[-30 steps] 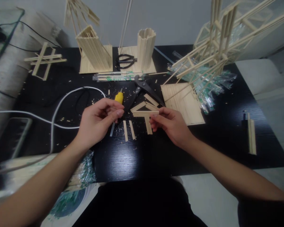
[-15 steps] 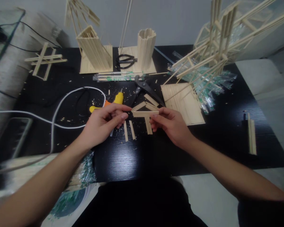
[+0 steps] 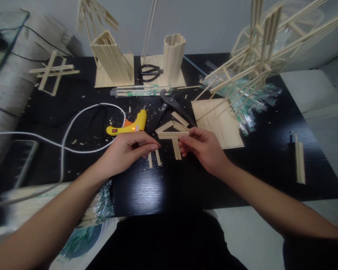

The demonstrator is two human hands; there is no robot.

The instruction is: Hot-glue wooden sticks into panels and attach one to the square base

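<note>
Here, head view, right hand [image 3: 203, 148] pinches a wooden strip [image 3: 169, 135] midway between near and far edges of the table [image 3: 186, 191], left hand [image 3: 131, 149] narrow over two short sticks [image 3: 158, 158], its hold unclear, yellow hot-glue gun [image 3: 140, 122] just beyond.

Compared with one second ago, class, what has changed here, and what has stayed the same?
The left hand moved right and slightly toward the body, uncovering more of the yellow glue gun and covering the upper ends of two short sticks. No grasp or release shows. Unchanged: the right hand holding the stick bundle, and the pliers.
</note>
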